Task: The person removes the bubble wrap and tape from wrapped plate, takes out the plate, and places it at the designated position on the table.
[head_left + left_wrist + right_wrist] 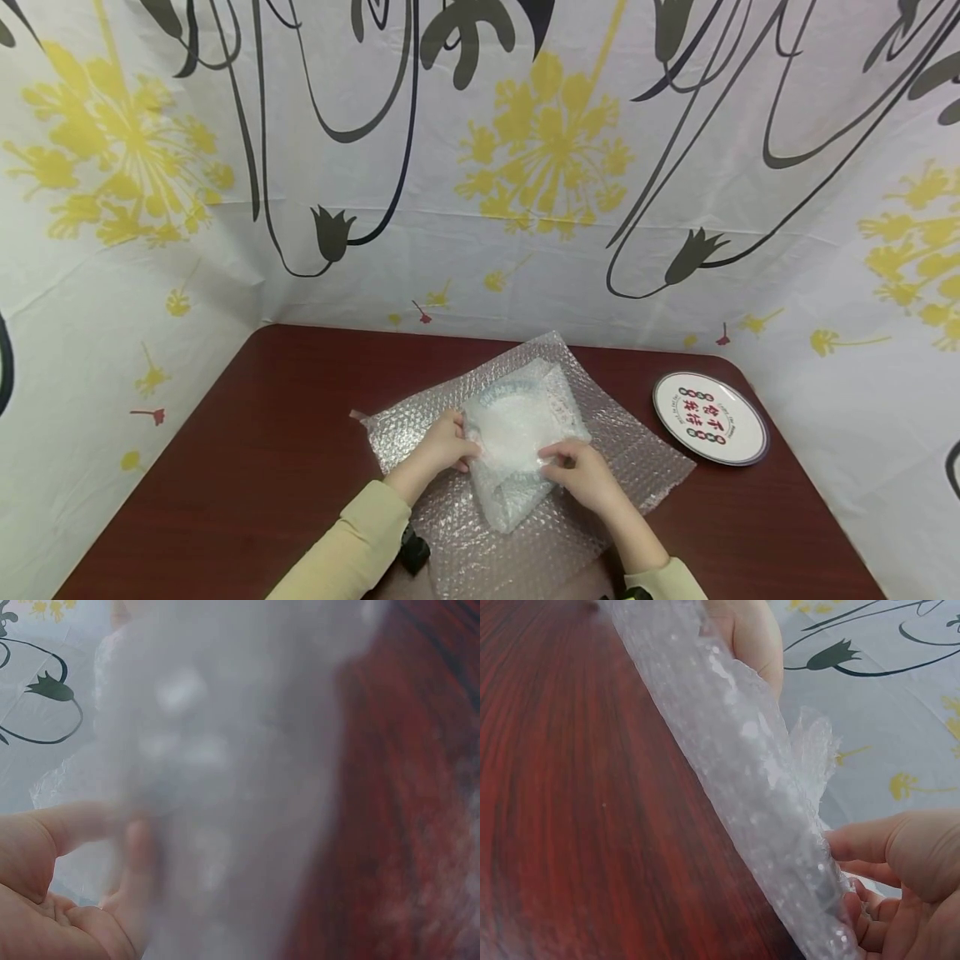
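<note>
A bundle folded in bubble wrap (pixel 517 429) lies over a larger spread sheet of bubble wrap (pixel 637 467) in the head view. Something pale and roundish shows faintly through its layers, but its kind is hidden. My left hand (pixel 447 442) grips the bundle's left edge, and my right hand (pixel 585 475) pinches its right edge. In the right wrist view, my right thumb and fingers (pixel 870 847) close on crumpled wrap (pixel 757 780). The left wrist view is blurred; wrap (pixel 232 750) covers part of my left hand (pixel 67 885).
A white plate (pixel 708 417) with red characters and a dark rim sits at the table's right. The dark red table (pixel 262 433) meets a patterned cloth (pixel 450 275) at the back. A small black device (pixel 413 550) is by my left sleeve.
</note>
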Tool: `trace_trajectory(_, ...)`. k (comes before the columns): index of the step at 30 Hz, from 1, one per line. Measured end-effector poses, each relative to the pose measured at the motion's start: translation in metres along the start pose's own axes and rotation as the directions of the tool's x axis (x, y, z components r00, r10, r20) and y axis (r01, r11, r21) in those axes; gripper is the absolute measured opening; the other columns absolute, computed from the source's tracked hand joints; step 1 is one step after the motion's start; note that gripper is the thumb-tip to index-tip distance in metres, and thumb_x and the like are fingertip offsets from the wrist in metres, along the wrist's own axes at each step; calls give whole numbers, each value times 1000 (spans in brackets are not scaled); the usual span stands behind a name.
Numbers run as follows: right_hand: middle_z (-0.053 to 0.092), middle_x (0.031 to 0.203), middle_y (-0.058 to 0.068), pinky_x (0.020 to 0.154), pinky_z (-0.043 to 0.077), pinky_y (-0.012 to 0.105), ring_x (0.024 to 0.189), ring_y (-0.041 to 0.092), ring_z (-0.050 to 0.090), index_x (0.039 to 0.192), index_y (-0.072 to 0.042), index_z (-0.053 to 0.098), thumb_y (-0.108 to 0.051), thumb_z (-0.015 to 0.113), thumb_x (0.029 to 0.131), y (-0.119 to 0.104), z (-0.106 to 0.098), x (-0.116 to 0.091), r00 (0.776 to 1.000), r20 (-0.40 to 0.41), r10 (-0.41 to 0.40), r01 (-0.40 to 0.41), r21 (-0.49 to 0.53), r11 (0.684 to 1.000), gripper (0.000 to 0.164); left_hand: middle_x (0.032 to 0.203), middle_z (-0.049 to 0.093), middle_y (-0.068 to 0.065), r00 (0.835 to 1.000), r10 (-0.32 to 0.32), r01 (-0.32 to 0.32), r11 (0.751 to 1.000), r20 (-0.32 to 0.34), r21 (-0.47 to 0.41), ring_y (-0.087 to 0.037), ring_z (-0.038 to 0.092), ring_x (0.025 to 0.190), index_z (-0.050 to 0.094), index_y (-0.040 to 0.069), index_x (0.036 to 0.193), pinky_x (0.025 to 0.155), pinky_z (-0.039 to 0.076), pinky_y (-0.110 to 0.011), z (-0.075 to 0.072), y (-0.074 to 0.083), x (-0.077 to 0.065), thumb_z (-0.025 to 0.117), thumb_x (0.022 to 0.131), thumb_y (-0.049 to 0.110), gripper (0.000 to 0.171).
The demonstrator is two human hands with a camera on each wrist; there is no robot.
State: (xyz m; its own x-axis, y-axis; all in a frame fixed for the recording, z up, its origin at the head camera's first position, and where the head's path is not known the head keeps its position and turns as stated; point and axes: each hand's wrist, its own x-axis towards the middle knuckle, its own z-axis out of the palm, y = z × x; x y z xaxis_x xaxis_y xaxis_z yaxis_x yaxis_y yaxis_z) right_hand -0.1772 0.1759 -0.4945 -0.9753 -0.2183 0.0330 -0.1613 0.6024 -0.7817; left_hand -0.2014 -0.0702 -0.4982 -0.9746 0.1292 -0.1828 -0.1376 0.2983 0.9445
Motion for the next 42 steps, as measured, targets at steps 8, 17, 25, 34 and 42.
trace_trajectory(8,54,80,-1,62,44,30,75,16,49,94,-10,73,-6,76,78,2,1,-1,1000,6,-13,12,17,1000,16,76,51,-14,1000,-5,5,1000,2,-19,-16,56,51,40,-12,116,51,55,-31,-1,3,-3,67,70,-10,53)
trace_trajectory(17,53,81,1,61,44,30,75,17,48,94,-11,72,-2,74,79,1,1,-2,1000,10,4,-4,51,999,17,75,51,-15,1000,23,-23,1000,10,-20,-18,57,51,41,-13,112,50,54,-31,-1,1,-3,66,69,-9,50)
trace_trajectory(25,53,82,1,67,44,33,78,18,48,94,-12,72,0,72,79,-2,-1,-2,1000,18,4,-5,66,998,19,75,52,-13,1000,9,-9,1000,1,-1,-14,55,52,42,-11,114,50,54,-30,-1,1,-1,67,71,-9,50)
trace_trajectory(34,54,86,2,72,43,35,83,18,48,95,-13,71,2,71,80,0,-1,-1,999,33,-7,5,70,998,21,73,51,-12,1000,13,-13,1000,1,-14,-14,54,50,41,-12,114,49,53,-31,0,1,-1,67,69,-9,52)
trace_trajectory(42,55,86,2,72,42,36,83,18,48,95,-13,71,2,71,80,1,-1,-1,999,31,-16,13,76,997,21,74,50,-12,1000,3,-3,1000,-1,-17,-14,54,50,41,-11,114,50,54,-31,0,1,-1,67,70,-9,52)
